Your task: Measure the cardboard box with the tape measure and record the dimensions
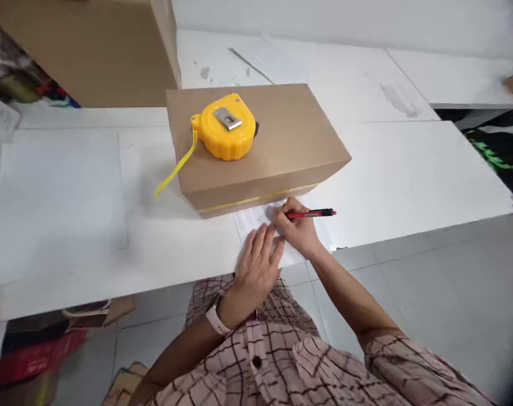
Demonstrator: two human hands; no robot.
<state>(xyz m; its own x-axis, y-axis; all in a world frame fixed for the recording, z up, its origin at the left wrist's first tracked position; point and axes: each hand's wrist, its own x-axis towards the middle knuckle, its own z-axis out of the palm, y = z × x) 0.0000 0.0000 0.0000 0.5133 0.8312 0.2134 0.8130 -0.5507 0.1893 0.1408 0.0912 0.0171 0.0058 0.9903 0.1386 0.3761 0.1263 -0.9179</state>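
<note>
My right hand [296, 228] is closed around a red and black pen [311, 213], its tip resting on a printed sheet of paper [250, 220] at the near edge of the white table [113, 237]. My left hand [259, 262] lies flat and open on the same sheet, fingers stretched forward, a white watch on the wrist. Just behind the sheet sits a closed brown cardboard box [282, 146], partly covering the paper. A yellow tape measure [226, 127] rests on the box top, its yellow strap hanging off the left side.
A larger cardboard box [96, 51] stands at the back left. More white tabletops [324, 67] extend behind and to the right. Grey floor tiles [429, 293] lie to my right. Bags and red items [32, 355] sit under the table at lower left.
</note>
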